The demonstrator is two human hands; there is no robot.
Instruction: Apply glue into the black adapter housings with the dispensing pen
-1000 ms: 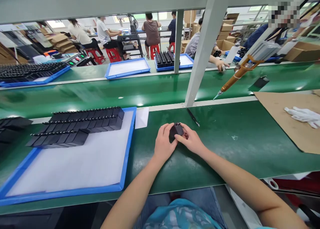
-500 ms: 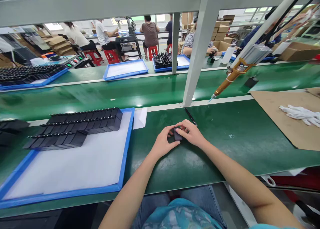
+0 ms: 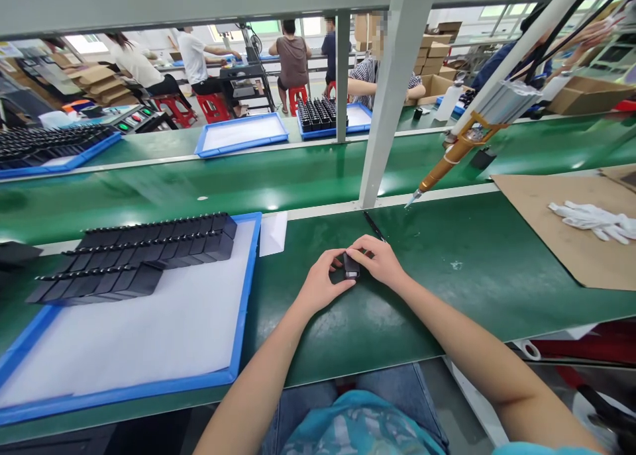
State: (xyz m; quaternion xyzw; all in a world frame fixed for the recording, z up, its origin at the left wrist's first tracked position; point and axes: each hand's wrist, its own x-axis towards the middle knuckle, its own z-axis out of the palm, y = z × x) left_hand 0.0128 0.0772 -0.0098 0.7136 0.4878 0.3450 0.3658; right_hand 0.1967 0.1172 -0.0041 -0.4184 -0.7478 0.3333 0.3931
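A small black box-shaped part [image 3: 351,265] is held just above the green bench, between both hands. My left hand [image 3: 325,279] curls round its left side, thumb at the lower end. From the right, my right hand [image 3: 380,261] grips the upper part with thumb and fingers. A pale, shiny strip shows on the end facing me. Just beyond the right hand lies a black pen-like tool [image 3: 373,226]. To the left, a blue-rimmed tray [image 3: 242,309] lined with white holds rows of similar but larger-looking black blocks [image 3: 149,243].
A gold and silver dispenser-like tool [image 3: 440,167] hangs at the right, tip low over the bench. White gloves [image 3: 591,220] lie on brown cardboard [image 3: 541,243]. A grey post [image 3: 380,124] rises behind my hands. White paper [image 3: 273,234] lies beside the tray. Several people work beyond the green conveyor [image 3: 298,170].
The black part has tilted between my hands, so its pale, shiny end strip now shows. The camera view has shifted slightly. Both hands keep their hold.
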